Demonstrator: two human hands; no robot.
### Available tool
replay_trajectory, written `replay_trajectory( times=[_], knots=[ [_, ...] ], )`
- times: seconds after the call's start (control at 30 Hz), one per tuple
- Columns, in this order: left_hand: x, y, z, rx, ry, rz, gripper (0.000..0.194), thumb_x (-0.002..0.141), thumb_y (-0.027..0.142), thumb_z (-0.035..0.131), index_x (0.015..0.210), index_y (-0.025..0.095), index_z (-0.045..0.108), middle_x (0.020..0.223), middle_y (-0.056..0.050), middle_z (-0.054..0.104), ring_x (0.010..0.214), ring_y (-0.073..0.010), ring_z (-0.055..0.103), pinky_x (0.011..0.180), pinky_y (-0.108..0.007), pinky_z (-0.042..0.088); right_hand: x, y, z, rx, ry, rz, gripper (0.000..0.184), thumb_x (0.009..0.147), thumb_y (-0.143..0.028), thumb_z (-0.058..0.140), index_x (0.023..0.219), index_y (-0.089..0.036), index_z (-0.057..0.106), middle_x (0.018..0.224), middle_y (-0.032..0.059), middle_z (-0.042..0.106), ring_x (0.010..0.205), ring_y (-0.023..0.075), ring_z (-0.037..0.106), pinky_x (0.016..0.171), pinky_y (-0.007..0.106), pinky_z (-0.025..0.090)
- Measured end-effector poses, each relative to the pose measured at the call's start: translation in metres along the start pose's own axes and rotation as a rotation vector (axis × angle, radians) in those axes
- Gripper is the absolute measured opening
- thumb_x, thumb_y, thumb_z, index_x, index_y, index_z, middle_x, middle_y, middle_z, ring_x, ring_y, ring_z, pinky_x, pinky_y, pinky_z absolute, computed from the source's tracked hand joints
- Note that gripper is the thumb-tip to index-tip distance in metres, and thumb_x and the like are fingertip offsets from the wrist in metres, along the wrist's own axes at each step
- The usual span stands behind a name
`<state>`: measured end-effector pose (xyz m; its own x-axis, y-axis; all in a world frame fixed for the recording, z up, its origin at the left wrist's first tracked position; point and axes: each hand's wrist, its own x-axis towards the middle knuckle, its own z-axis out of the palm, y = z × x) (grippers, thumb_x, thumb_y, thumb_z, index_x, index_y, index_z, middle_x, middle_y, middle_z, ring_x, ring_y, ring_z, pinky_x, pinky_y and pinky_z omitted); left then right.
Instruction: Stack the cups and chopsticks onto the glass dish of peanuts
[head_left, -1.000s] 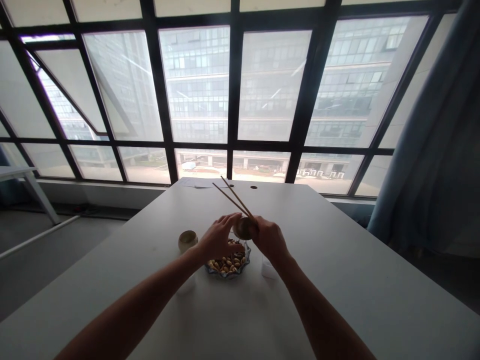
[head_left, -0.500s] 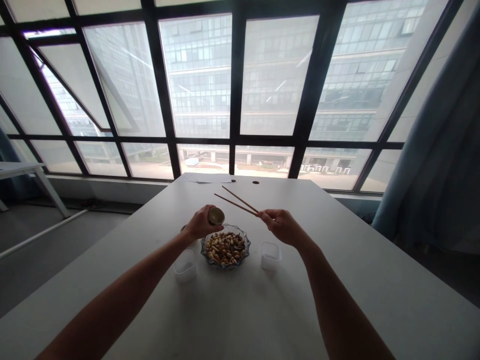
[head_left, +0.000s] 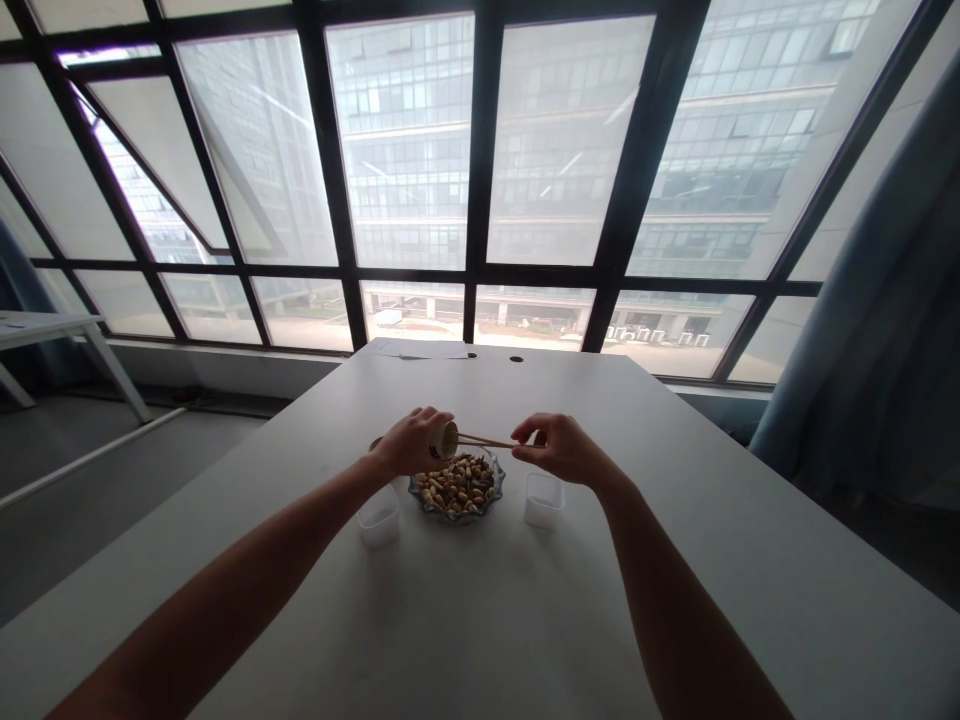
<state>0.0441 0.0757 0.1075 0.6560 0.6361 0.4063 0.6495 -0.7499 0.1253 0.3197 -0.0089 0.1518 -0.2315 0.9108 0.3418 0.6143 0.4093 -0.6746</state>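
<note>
My left hand (head_left: 412, 442) is wrapped round a small cup (head_left: 445, 440), which lies tilted with its mouth facing right. Chopsticks (head_left: 486, 441) are held by my right hand (head_left: 559, 447), and their tips reach the cup's mouth. How far they go inside is hard to tell. Beneath the cup stands a scalloped glass bowl (head_left: 498, 487) of mixed nuts (head_left: 456, 486), some pale and some dark. A sliver of a second cup (head_left: 375, 443) shows behind my left hand, which covers most of it.
Clear square plastic boxes stand on either side of the bowl, one at left (head_left: 379, 527) and one at right (head_left: 544, 508). Paper sheets (head_left: 431, 350) lie at the far end of the white table (head_left: 480, 620). A blue curtain (head_left: 862, 300) hangs at right.
My left hand has taken the cup from my right hand and moved left, then tipped its mouth rightward. My right hand moved right, and the chopsticks swung down to point left at the cup.
</note>
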Motion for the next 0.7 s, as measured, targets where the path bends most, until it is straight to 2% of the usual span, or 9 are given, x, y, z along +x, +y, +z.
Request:
replay_trajectory(
  times=[0.13, 0.33, 0.43, 0.57, 0.7],
  knots=[
    [0.003, 0.006, -0.001, 0.096, -0.075, 0.008, 0.070, 0.066, 0.039, 0.077, 0.129, 0.020, 0.050, 0.117, -0.012, 0.060, 0.103, -0.0282, 0.058, 0.084, -0.038, 0.051, 0.003, 0.003, -0.001, 0.287, 0.053, 0.067, 0.019, 0.066, -0.029, 0.075, 0.075, -0.013, 0.070, 0.064, 0.0054, 0.068, 0.055, 0.0165, 0.062, 0.048, 0.025, 0.050],
    [0.013, 0.017, -0.010, 0.245, -0.154, 0.012, 0.066, 0.070, 0.047, 0.072, 0.126, 0.019, 0.053, 0.111, -0.012, 0.062, 0.097, -0.0291, 0.059, 0.078, -0.039, 0.051, 0.011, 0.006, 0.008, 0.556, 0.318, 0.163, 0.028, 0.057, -0.034, 0.084, 0.071, -0.014, 0.069, 0.063, 0.0061, 0.069, 0.058, 0.0187, 0.066, 0.057, 0.030, 0.058],
    [0.017, 0.022, -0.011, 0.286, -0.176, 0.022, 0.066, 0.070, 0.045, 0.071, 0.126, 0.018, 0.052, 0.111, -0.013, 0.060, 0.096, -0.0296, 0.059, 0.077, -0.040, 0.052, 0.017, 0.008, 0.020, 0.716, 0.437, 0.163, 0.036, 0.058, -0.042, 0.085, 0.072, -0.014, 0.067, 0.065, 0.0060, 0.069, 0.059, 0.0172, 0.065, 0.057, 0.028, 0.058],
    [0.022, 0.028, -0.008, 0.284, -0.214, 0.077, 0.065, 0.072, 0.031, 0.070, 0.131, 0.018, 0.047, 0.118, -0.014, 0.054, 0.097, -0.0266, 0.059, 0.077, -0.037, 0.053, 0.023, 0.016, 0.043, 0.731, 0.378, 0.237, 0.044, 0.069, -0.056, 0.074, 0.062, -0.016, 0.057, 0.061, 0.0050, 0.065, 0.048, 0.0122, 0.058, 0.043, 0.021, 0.051],
    [0.023, 0.032, -0.004, 0.357, -0.291, 0.175, 0.065, 0.073, 0.018, 0.067, 0.133, 0.020, 0.043, 0.124, -0.015, 0.051, 0.102, -0.0275, 0.056, 0.080, -0.037, 0.052, 0.021, 0.024, 0.052, 0.667, 0.231, 0.316, 0.038, 0.077, -0.051, 0.065, 0.067, -0.015, 0.059, 0.055, 0.0044, 0.063, 0.040, 0.0128, 0.057, 0.034, 0.020, 0.045]
  ],
)
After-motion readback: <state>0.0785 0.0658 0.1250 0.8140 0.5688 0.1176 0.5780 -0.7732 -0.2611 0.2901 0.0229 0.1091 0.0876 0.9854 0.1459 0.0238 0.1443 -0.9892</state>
